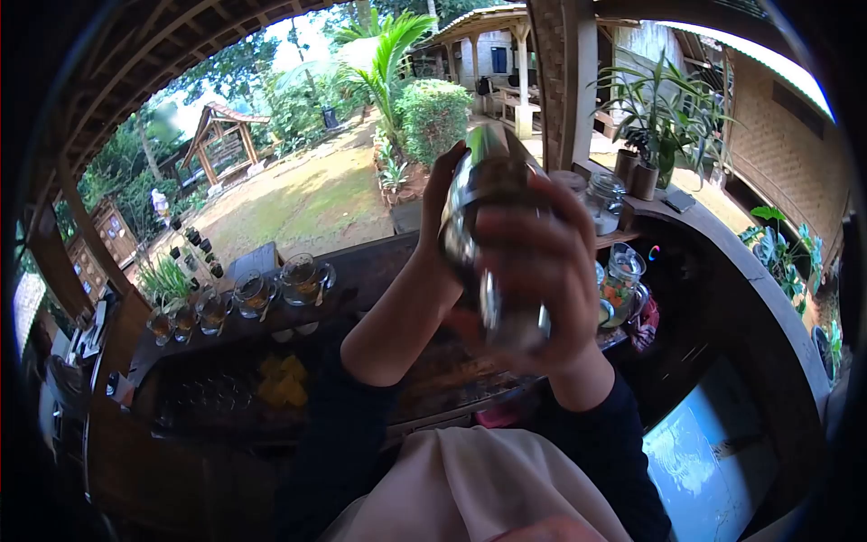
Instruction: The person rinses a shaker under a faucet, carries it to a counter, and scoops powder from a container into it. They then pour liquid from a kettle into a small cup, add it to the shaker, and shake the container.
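A shiny metal cocktail shaker (492,194) is held up in front of me, tilted and smeared by motion. My right hand (551,271) wraps round its near side, fingers closed across the metal. On the far left side of the shaker, my left hand (440,203) grips it, with most of its fingers hidden behind the metal. Below both hands lies the dark wooden counter (452,366). To the right of the shaker stands a glass pitcher (623,275) with pieces of something green and orange in it.
Several glass cups (302,278) with saucers and spoons line the counter's far left edge. Yellow pieces (283,379) lie on the counter at left. A lidded glass jar (605,200), potted plants (646,176) and a phone-like dark slab (679,202) sit at right. A roof post (564,90) rises behind.
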`<state>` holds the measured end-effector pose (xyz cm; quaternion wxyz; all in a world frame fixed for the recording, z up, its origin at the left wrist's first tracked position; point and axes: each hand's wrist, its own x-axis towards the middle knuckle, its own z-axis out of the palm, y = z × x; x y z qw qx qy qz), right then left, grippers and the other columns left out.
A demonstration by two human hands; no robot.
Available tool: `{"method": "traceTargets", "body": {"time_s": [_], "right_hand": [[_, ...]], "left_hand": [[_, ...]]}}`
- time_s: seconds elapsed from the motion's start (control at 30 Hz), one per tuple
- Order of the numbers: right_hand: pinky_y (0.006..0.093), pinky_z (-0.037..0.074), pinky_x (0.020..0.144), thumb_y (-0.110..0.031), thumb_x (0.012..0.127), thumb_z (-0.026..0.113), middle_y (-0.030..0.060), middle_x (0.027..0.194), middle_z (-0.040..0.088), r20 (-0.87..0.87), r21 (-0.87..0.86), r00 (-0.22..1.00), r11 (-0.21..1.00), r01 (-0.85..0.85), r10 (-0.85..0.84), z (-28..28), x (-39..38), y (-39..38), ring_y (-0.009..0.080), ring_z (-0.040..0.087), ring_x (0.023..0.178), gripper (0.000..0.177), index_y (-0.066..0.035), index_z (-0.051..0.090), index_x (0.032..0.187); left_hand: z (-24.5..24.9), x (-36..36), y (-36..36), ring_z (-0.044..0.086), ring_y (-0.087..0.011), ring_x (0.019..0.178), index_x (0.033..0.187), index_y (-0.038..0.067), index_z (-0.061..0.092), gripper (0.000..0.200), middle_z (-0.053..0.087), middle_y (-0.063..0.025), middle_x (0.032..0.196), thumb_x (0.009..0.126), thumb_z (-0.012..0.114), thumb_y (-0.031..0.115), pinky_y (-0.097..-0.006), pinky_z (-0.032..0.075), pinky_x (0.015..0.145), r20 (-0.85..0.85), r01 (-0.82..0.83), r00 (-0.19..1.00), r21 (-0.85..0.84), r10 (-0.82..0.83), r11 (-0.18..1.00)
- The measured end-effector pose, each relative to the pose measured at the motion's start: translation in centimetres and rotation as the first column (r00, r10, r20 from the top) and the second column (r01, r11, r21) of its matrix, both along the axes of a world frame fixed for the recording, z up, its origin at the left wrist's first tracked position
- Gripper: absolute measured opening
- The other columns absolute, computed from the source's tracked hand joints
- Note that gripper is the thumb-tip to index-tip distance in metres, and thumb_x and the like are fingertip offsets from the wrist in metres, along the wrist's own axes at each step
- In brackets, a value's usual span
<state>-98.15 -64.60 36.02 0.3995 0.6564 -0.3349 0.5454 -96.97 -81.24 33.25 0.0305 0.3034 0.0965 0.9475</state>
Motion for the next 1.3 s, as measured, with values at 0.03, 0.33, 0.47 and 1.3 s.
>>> {"method": "traceTargets", "body": {"time_s": [0.03,0.33,0.47,1.3], "right_hand": [[0.0440,0.044,0.090,-0.024,0.069,0.079,0.0026,0.099,0.065,-0.205,-0.217,0.979,0.975,-0.046,0.000,-0.7,1.3,-0.6,0.0273,0.057,0.108,0.031,-0.016,0.062,0.094],[0.0421,0.045,0.091,-0.014,0.067,0.080,0.0117,0.108,0.062,0.548,0.113,0.785,0.905,-0.410,0.287,-0.5,5.7,-13.1,0.0292,0.059,0.102,0.041,-0.006,0.058,0.101],[0.0404,0.045,0.091,-0.012,0.071,0.077,0.0066,0.109,0.062,-0.228,0.176,0.919,0.942,-0.286,0.321,-0.7,12.3,-8.9,0.0235,0.059,0.103,0.037,-0.008,0.059,0.103],[0.0436,0.047,0.089,-0.016,0.064,0.079,0.0121,0.105,0.064,0.428,0.343,0.577,0.466,-0.816,0.696,-5.9,40.3,-26.2,0.0327,0.060,0.104,0.037,-0.004,0.063,0.095]], "left_hand": [[1.8,2.7,1.9,0.052,-0.0327,0.116,0.134,0.004,0.041,0.063,0.053,-0.0205,0.126,0.091,0.043,0.050,-0.0477,0.043,0.100,-0.199,-0.153,0.973,-0.162,0.119,0.975],[0.3,8.7,-7.1,0.065,-0.0274,0.092,0.108,0.001,0.060,0.044,0.065,-0.0148,0.104,0.093,0.045,0.039,-0.0387,0.055,0.082,-0.584,-0.775,0.034,-0.528,0.811,-0.347],[-0.8,18.6,-5.5,0.056,-0.0334,0.111,0.127,0.001,0.048,0.057,0.054,-0.0194,0.122,0.091,0.047,0.046,-0.0466,0.051,0.091,-0.156,-0.339,0.930,-0.006,0.334,0.941],[-9.7,49.6,-13.1,0.060,-0.0260,0.103,0.126,0.002,0.047,0.064,0.059,-0.0184,0.114,0.088,0.044,0.053,-0.0422,0.048,0.093,0.368,-0.941,0.311,0.245,0.876,0.232]]}}
